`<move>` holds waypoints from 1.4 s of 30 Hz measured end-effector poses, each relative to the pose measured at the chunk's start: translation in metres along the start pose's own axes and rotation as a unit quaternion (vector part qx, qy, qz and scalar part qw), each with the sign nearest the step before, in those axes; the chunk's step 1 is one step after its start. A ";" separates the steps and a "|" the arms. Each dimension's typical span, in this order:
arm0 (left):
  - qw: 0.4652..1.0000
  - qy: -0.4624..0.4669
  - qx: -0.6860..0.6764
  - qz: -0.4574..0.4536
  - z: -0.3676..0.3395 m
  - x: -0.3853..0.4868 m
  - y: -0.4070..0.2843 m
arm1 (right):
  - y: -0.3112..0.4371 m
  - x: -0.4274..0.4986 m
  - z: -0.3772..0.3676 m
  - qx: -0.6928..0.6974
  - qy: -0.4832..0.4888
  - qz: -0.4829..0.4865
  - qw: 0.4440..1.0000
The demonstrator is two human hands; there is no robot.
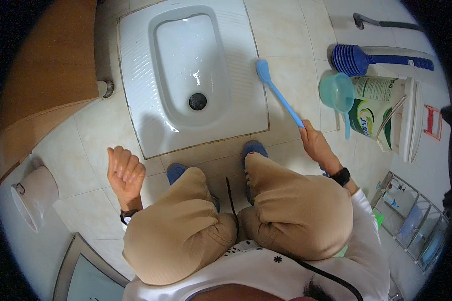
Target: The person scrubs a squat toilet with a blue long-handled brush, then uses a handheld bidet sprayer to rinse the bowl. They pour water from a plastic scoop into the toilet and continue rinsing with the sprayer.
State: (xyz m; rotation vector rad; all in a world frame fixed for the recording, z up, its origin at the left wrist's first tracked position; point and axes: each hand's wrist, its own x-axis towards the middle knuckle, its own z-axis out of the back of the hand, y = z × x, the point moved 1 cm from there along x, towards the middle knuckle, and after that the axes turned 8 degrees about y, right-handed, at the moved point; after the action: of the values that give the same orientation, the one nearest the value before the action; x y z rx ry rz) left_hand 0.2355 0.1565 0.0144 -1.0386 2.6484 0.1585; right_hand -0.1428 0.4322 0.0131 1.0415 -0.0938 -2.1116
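Observation:
A long-handled blue toilet brush is held at its handle end by my right hand. Its head rests at or just over the right edge of the white ceramic squat toilet, on the ribbed rim. The toilet's basin looks wet and shiny, with a dark round drain near its lower end. To the left of the toilet's near corner, my left hand is raised above my knee with its fingers curled in; nothing shows in it.
At right stand a blue plunger, a teal dipper and a white lidded bucket, with a metal rack nearer me. A wooden cabinet and a waste bin are at left.

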 end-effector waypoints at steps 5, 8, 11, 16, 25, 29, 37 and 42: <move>0.998 0.064 0.015 -0.016 -0.006 -0.030 -0.013 | -0.034 -0.045 -0.042 -0.099 0.038 -0.116 0.988; 0.999 0.016 -0.021 -0.047 0.007 -0.043 -0.003 | -0.067 -0.054 -0.049 -0.084 0.089 -0.116 0.986; 0.999 0.025 -0.032 -0.019 0.013 -0.030 0.009 | -0.055 0.019 -0.003 -0.111 -0.018 0.009 0.994; 1.000 0.023 0.012 0.002 -0.006 -0.010 -0.002 | 0.025 0.148 0.072 -0.125 -0.106 0.120 0.979; 0.998 -0.033 -0.032 -0.048 0.016 -0.054 0.008 | -0.001 0.126 0.085 -0.176 -0.090 0.079 0.977; 0.999 -0.011 -0.032 -0.035 0.015 -0.036 0.008 | 0.049 0.250 0.130 -0.024 -0.028 0.072 0.997; 0.998 0.014 -0.036 -0.056 0.008 -0.041 0.010 | 0.137 0.262 0.106 -0.343 -0.119 0.256 0.896; 0.995 -0.029 -0.051 -0.074 0.015 -0.057 0.013 | 0.090 0.250 0.137 -0.092 -0.080 0.017 0.992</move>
State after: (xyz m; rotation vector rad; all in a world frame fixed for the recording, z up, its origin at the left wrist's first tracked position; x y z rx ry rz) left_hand 0.2700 0.2059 0.0179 -1.2395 2.5217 0.2894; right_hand -0.2780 0.1689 -0.0244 0.7586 0.0055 -2.1257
